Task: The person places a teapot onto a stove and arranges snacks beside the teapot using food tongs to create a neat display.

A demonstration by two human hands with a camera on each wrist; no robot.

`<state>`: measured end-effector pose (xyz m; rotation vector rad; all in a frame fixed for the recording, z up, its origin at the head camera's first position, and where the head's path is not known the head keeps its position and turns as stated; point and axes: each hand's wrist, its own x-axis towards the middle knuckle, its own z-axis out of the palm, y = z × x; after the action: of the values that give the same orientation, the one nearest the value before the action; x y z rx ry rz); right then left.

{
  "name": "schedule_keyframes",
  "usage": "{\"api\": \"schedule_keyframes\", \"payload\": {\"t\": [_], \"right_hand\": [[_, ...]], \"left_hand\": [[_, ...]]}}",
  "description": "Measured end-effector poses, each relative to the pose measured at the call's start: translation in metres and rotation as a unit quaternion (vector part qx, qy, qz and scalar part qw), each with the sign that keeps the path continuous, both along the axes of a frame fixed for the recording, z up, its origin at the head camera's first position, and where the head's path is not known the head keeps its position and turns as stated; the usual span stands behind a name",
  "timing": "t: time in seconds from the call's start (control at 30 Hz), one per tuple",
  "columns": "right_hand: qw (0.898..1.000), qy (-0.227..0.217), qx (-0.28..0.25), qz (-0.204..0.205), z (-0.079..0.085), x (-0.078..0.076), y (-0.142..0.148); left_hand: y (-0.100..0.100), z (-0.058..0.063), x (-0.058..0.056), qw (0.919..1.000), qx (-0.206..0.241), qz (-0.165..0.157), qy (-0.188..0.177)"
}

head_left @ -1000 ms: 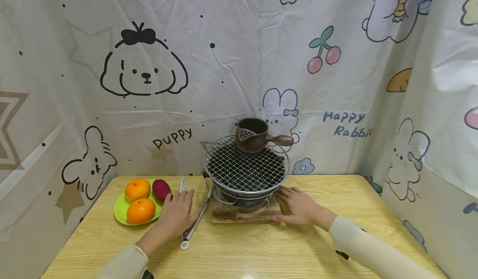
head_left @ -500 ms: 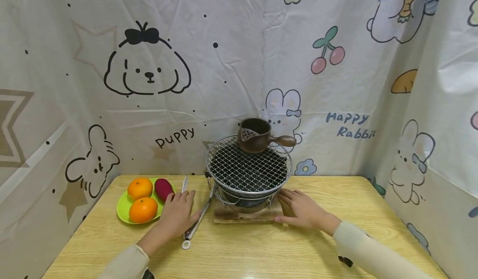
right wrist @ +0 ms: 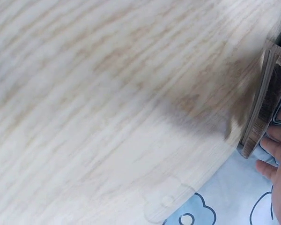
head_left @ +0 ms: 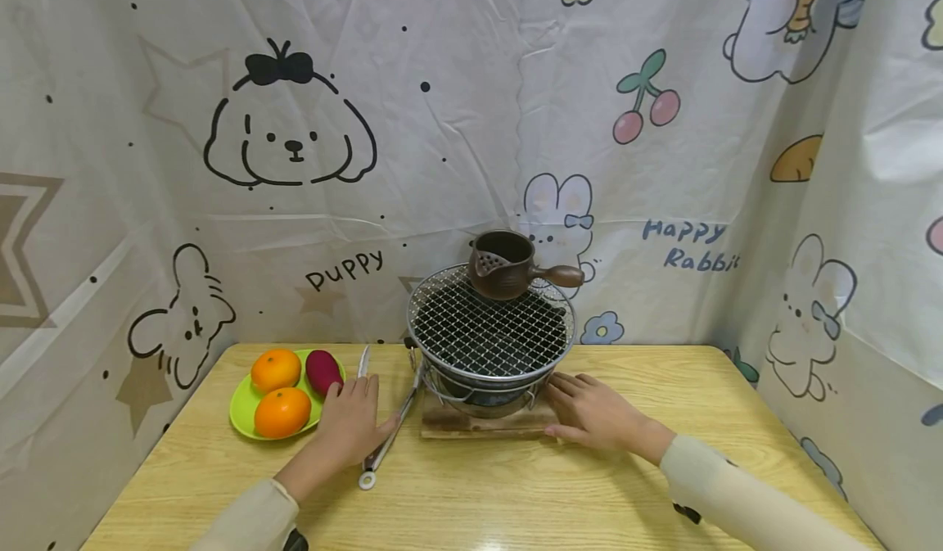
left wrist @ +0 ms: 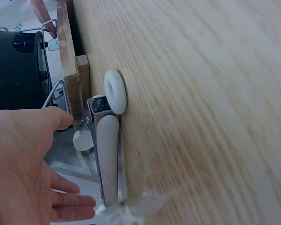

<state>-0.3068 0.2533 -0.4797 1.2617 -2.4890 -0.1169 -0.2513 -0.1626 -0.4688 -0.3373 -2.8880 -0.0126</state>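
In the head view my left hand is held palm down over a knife and a pair of metal tongs, its fingers loosely spread. The left wrist view shows this hand with nothing between thumb and fingers, beside the tongs' white ring. My right hand lies at the right end of a wooden board, fingers extended; whether it touches the board I cannot tell. On the board stands a small round grill with a wire mesh. A brown side-handled teapot without a lid sits at the mesh's back.
A green plate at the left carries two oranges and a dark purple-red oval item. The light wooden table ends at a printed curtain behind and at the sides.
The camera view has shifted slightly. Both hands keep nearly the same places, and the objects stay where they were.
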Motion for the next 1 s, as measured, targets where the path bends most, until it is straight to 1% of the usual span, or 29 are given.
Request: {"api": "schedule_keyframes", "payload": {"t": [0.17,0.23,0.37,0.5,0.63,0.9,1.0], "right_hand": [[0.999,-0.023,0.017,-0.016,0.006,0.001,-0.001],[0.999,-0.028,0.024,-0.019,0.007,0.001,-0.002],[0.999,-0.027,0.031,-0.018,0.008,0.000,-0.003],[0.999,-0.020,0.026,-0.011,0.006,-0.001,-0.004],[1.000,-0.020,0.021,-0.012,0.003,-0.001,-0.003],[0.999,-0.030,0.024,-0.022,0.005,0.000,-0.004],[0.999,-0.033,0.026,-0.023,0.006,-0.001,-0.005]], "left_hand": [[0.005,0.000,0.001,0.9999,-0.007,0.008,-0.013],[0.008,0.000,0.001,0.9996,-0.017,0.015,-0.018],[0.013,-0.003,0.000,0.9983,-0.035,0.039,-0.024],[0.018,-0.008,-0.001,0.9965,-0.049,0.064,-0.022],[0.021,-0.012,0.000,0.9949,-0.057,0.079,-0.026],[0.020,-0.012,0.001,0.9944,-0.060,0.083,-0.023],[0.019,-0.010,0.001,0.9943,-0.060,0.083,-0.029]]}}
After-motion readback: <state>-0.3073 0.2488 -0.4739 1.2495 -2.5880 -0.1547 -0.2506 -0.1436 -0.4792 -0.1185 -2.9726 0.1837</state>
